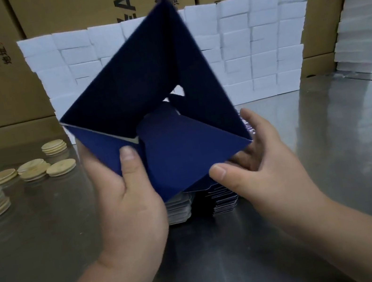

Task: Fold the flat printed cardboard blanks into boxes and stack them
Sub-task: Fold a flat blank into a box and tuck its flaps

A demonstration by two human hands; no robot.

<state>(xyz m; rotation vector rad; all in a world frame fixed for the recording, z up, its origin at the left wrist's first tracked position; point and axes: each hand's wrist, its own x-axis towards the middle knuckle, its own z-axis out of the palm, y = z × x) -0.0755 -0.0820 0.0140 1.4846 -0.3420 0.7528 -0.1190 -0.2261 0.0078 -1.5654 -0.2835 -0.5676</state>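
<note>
A dark blue cardboard box (151, 92), opened into a square tube, is held up over the table with its open end toward me. Its bottom flaps are partly folded inward and a small gap shows through. My left hand (128, 200) grips the lower left wall, thumb on the inside face. My right hand (257, 168) holds the lower right corner, with the thumb near the bottom edge and the fingers behind the wall. Beneath the box lies a stack of flat blanks (222, 199), mostly hidden by my hands.
A wall of stacked white boxes (259, 53) stands at the back, more white stacks (362, 17) at the right. Brown cartons (86, 4) stand behind. Round pale wooden discs (35, 167) lie in piles at the left on the steel table (329, 140). A stack of clear trays (179, 206) sits beside the blanks.
</note>
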